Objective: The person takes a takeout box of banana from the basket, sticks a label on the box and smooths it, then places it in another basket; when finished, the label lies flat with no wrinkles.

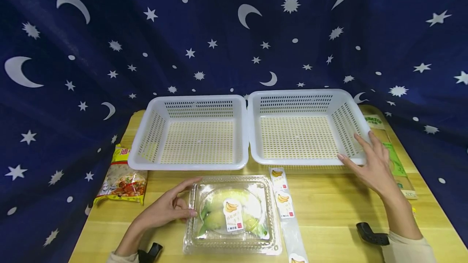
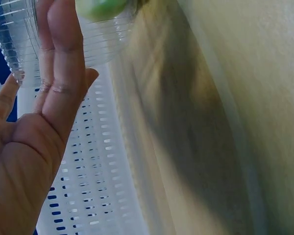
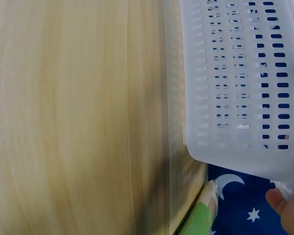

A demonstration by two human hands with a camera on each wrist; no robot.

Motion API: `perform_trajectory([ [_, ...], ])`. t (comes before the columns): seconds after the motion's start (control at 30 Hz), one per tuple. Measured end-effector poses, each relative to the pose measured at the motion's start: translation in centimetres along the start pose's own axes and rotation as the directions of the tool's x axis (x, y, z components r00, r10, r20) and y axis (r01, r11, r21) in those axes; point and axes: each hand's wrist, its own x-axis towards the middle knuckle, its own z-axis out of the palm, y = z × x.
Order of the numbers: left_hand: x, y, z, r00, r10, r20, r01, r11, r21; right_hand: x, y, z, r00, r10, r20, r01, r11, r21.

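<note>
A clear plastic clamshell box point(image 1: 204, 246) with yellow-green fruit inside and a banana-picture label point(image 1: 232, 214) lies at the front of the table. My left hand point(image 1: 166, 208) rests at its left side, thumb at the edge and index finger at the far left corner. In the left wrist view, two fingers extend in front of the ribbed clear plastic. My right hand point(image 1: 373, 165) touches the near right corner of the right white basket point(image 1: 307, 161), fingers spread: thumb on the front rim, fingertips over the right rim. Only its fingertips point(image 3: 277, 200) show in the right wrist view.
Left of that basket stands a second white perforated basket point(image 1: 188, 167). Beside the clear box runs a strip of banana stickers point(image 1: 289, 222). A yellow-and-red food bag point(image 1: 124, 177) lies at the left; a green-and-brown package point(image 1: 396, 165) lies at the right edge. Behind hangs a starry blue cloth point(image 1: 219, 23).
</note>
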Motion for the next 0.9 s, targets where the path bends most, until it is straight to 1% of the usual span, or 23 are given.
perform_trajectory([
  [0.03,0.0,0.0,0.0,1.000,-0.004,-0.001,0.004,1.000,-0.004,0.0,0.0,0.0,1.000,-0.001,0.000,0.001,1.000,0.000],
  [0.13,0.0,0.0,0.1,1.000,0.010,0.008,-0.010,1.000,-0.008,0.0,0.0,-0.1,1.000,-0.001,0.002,0.001,1.000,-0.003],
  [0.23,0.0,0.0,0.2,0.999,0.040,0.015,-0.040,0.999,-0.005,-0.1,0.0,-0.2,1.000,0.001,0.005,-0.001,1.000,-0.002],
  [0.33,0.1,-0.1,0.2,0.996,0.082,0.022,-0.082,0.997,-0.003,-0.1,0.1,-0.1,1.000,-0.001,0.004,0.001,1.000,0.000],
  [0.47,0.1,-0.1,0.4,0.995,0.097,0.016,-0.097,0.995,-0.008,-0.2,0.0,-0.1,1.000,-0.009,0.000,0.009,1.000,0.004],
  [0.5,0.1,-0.1,0.4,0.993,0.116,0.018,-0.116,0.993,-0.014,-0.2,0.0,-0.1,1.000,-0.010,0.000,0.010,1.000,0.004],
  [0.6,0.0,-0.2,0.6,0.990,0.139,0.005,-0.139,0.990,-0.028,-0.1,0.0,0.0,1.000,-0.013,0.002,0.013,1.000,0.003],
  [0.63,0.0,-0.3,0.6,0.988,0.155,0.002,-0.154,0.987,-0.034,-0.1,-0.1,0.0,1.000,-0.012,0.004,0.012,1.000,0.001],
  [0.73,-0.3,-0.2,0.6,0.990,0.143,-0.018,-0.144,0.988,-0.050,-0.1,-0.1,0.0,1.000,-0.006,0.010,0.006,1.000,-0.004],
  [0.87,-1.0,0.3,0.3,0.994,0.107,-0.033,-0.109,0.992,-0.063,-0.1,-0.1,-0.1,1.000,-0.001,0.012,0.002,1.000,-0.007],
  [0.9,-1.1,0.5,0.2,0.992,0.120,-0.027,-0.121,0.990,-0.066,-0.1,-0.1,-0.1,1.000,-0.003,0.010,0.003,1.000,-0.006],
])
